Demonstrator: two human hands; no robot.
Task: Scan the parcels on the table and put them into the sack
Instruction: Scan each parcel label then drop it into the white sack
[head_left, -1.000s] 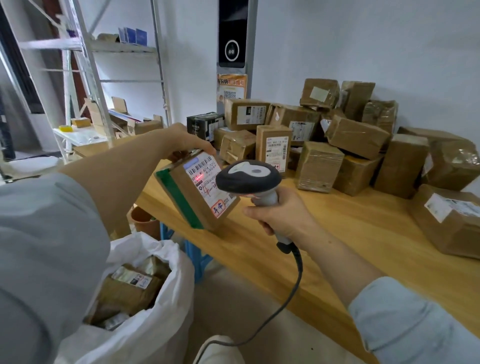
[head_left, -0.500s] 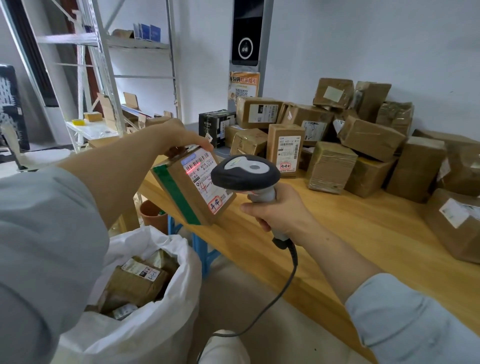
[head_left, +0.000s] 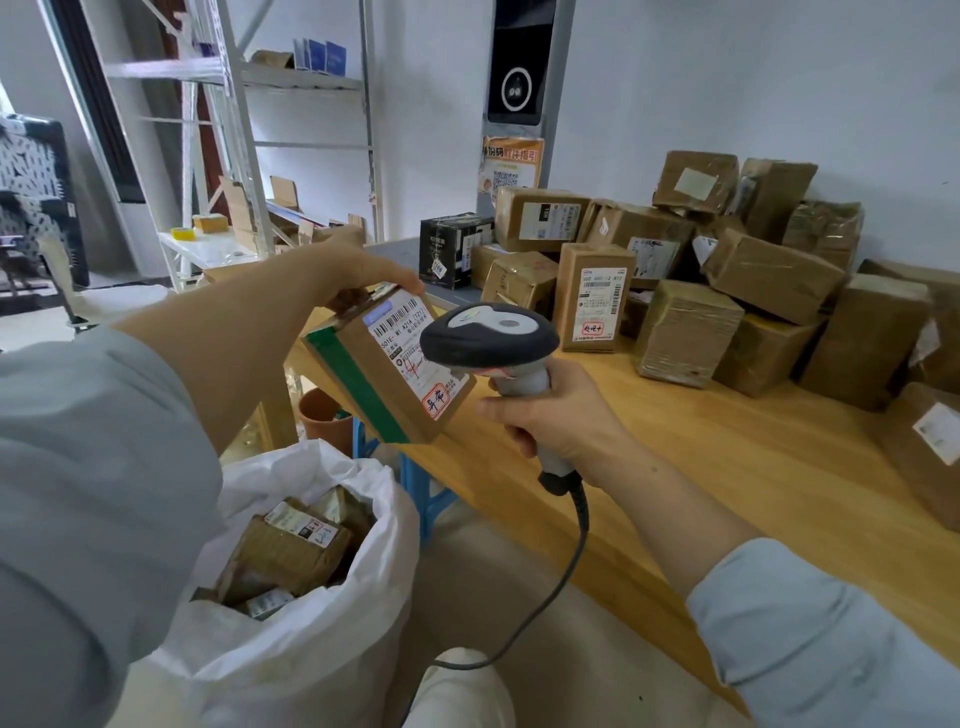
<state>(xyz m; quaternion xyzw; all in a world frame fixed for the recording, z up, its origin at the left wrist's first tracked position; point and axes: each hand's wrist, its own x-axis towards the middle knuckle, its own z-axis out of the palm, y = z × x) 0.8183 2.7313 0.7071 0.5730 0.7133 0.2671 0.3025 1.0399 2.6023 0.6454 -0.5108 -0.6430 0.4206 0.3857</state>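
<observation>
At the near left corner of the wooden table, the left hand grips a tilted brown parcel by its upper edge. It holds the parcel in the air with the label turned toward the scanner, and the right hand is clenched round the scanner's handle. The white sack stands open on the floor below and to the left of the held parcel. The main risk appears to be a missed read, since the scanner's head covers the lower part of the label and no beam shows on the barcode, so the parcel might go into the sack unlogged. Because the grip is only on the parcel's top edge, it could also swing or slip on the way down. The sack's soft rim might fold under it and tip it onto the floor. The trailing cable could catch on the rim as well. By count there is one scanner, one sack and one parcel in hand. At least three parcels show inside the sack. Roughly fifteen sit in the pile on the table, among them a single black box (the stack hides some, so that figure is loose).
</observation>
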